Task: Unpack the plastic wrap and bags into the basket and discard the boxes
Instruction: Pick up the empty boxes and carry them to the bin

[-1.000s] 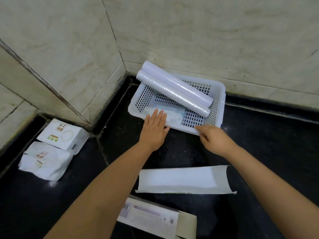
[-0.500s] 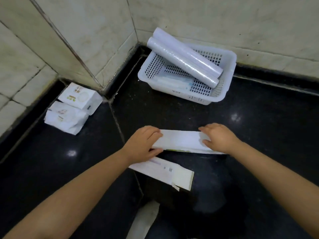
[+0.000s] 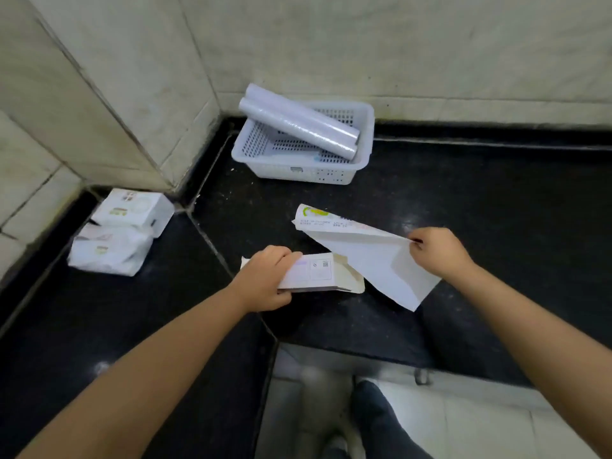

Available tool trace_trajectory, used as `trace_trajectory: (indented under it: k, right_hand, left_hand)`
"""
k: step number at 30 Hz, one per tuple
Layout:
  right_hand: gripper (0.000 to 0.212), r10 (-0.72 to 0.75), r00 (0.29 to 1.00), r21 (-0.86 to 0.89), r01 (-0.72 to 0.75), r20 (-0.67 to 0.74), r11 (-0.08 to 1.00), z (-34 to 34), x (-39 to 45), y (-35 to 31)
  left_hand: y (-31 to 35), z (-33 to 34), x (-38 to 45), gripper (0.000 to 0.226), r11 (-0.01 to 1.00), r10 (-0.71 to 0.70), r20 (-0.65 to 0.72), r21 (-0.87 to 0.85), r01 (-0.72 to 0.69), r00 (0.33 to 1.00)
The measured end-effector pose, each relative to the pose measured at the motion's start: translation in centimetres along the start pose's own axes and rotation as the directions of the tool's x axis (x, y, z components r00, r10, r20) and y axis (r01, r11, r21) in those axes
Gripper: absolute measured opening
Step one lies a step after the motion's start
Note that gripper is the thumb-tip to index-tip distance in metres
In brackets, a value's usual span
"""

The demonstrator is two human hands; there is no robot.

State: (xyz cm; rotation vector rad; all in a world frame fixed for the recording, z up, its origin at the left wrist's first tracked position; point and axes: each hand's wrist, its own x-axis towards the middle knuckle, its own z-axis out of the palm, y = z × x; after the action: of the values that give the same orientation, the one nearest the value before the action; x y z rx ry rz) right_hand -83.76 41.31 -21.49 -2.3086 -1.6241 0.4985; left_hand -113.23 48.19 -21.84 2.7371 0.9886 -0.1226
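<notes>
A white perforated basket (image 3: 364, 127) stands in the counter's back corner. Two plastic wrap rolls (image 3: 298, 124) lie across it, their left ends sticking out over the rim. My left hand (image 3: 266, 278) grips an empty white box (image 3: 319, 271) with an open flap, low over the black counter. My right hand (image 3: 437, 251) pinches the edge of a second flattened white box (image 3: 367, 253), lifted and tilted, its printed end pointing toward the basket.
Two white soft packs (image 3: 122, 230) lie stacked at the left against the tiled wall. The black counter's front edge (image 3: 347, 351) runs below my hands, with pale floor tiles and my dark shoe (image 3: 374, 412) beneath. Tiled walls close off the back and left.
Both hands left the basket and came back to the boxes near the counter's front. Each hand has taken hold of one box, and the right one has lifted its box off the counter.
</notes>
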Motion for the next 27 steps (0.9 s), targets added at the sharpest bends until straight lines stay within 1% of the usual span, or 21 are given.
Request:
trace_trajectory:
  k: [2, 4, 6, 9, 11, 13, 14, 15, 16, 18, 22, 25, 27]
  right_hand:
    - [0.024, 0.153, 0.985, 0.100, -0.145, -0.080, 0.984, -1.2, -3.2, 1.8]
    - [0.025, 0.295, 0.947, 0.182, -0.270, -0.128, 0.946, -2.5, -6.6, 3.8]
    - [0.024, 0.424, 0.891, 0.248, -0.378, -0.164, 0.892, -3.9, -10.2, 6.4]
    - [0.021, 0.564, 0.795, 0.315, -0.489, -0.224, 0.813, -5.7, -16.8, 10.9]
    - [0.021, 0.662, 0.701, 0.367, -0.561, -0.266, 0.742, -6.9, -21.8, 14.0]
    - [0.031, 0.746, 0.600, 0.422, -0.620, -0.290, 0.662, -8.2, -27.5, 17.2]
    - [0.029, 0.785, 0.546, 0.445, -0.649, -0.294, 0.618, -8.8, -30.7, 18.9]
    - [0.022, 0.820, 0.487, 0.465, -0.676, -0.299, 0.571, -9.3, -34.0, 20.7]
    - [0.020, 0.857, 0.421, 0.498, -0.698, -0.296, 0.515, -9.7, -37.5, 22.4]
    - [0.024, 0.917, 0.286, 0.565, -0.723, -0.278, 0.397, -10.1, -45.0, 25.8]
    - [0.024, 0.970, 0.060, 0.667, -0.716, -0.237, 0.208, -10.4, -59.7, 31.4]
    - [0.015, 0.976, -0.096, 0.722, -0.688, -0.196, 0.078, -10.0, -70.4, 34.3]
    - [0.020, 0.966, -0.204, 0.765, -0.644, -0.160, -0.009, -9.3, -76.5, 35.4]
  left_hand:
    - [1.6, -0.6, 1.0, 0.067, 0.999, 0.033, -0.063, -0.010, -0.034, 0.997]
    - [4.0, -1.1, 2.5, 0.068, 0.998, 0.054, -0.093, -0.019, -0.056, 0.994]
    - [7.4, -1.5, 4.4, 0.068, 0.995, 0.097, -0.111, -0.025, -0.100, 0.989]
    - [14.7, -1.6, 7.3, 0.065, 0.975, 0.211, -0.151, -0.036, -0.219, 0.966]
    - [20.8, -1.4, 9.0, 0.065, 0.948, 0.309, -0.150, -0.033, -0.317, 0.939]
    - [27.5, -0.9, 10.3, 0.066, 0.910, 0.411, -0.119, 0.000, -0.414, 0.904]
    - [31.1, -0.5, 10.7, 0.065, 0.887, 0.461, -0.101, 0.016, -0.462, 0.882]
    - [34.9, 0.1, 10.8, 0.065, 0.859, 0.511, -0.081, 0.026, -0.511, 0.856]
    - [38.9, 0.8, 10.8, 0.063, 0.828, 0.561, -0.059, 0.029, -0.560, 0.826]
    - [47.4, 2.3, 10.1, 0.061, 0.753, 0.658, -0.021, 0.024, -0.657, 0.753]
    - [64.4, 6.2, 6.3, 0.069, 0.599, 0.800, 0.061, -0.014, -0.801, 0.597]
    - [76.0, 9.8, 2.0, 0.072, 0.509, 0.860, 0.097, -0.087, -0.856, 0.501]
    - [82.8, 12.3, -1.3, 0.069, 0.444, 0.894, 0.115, -0.113, -0.889, 0.432]
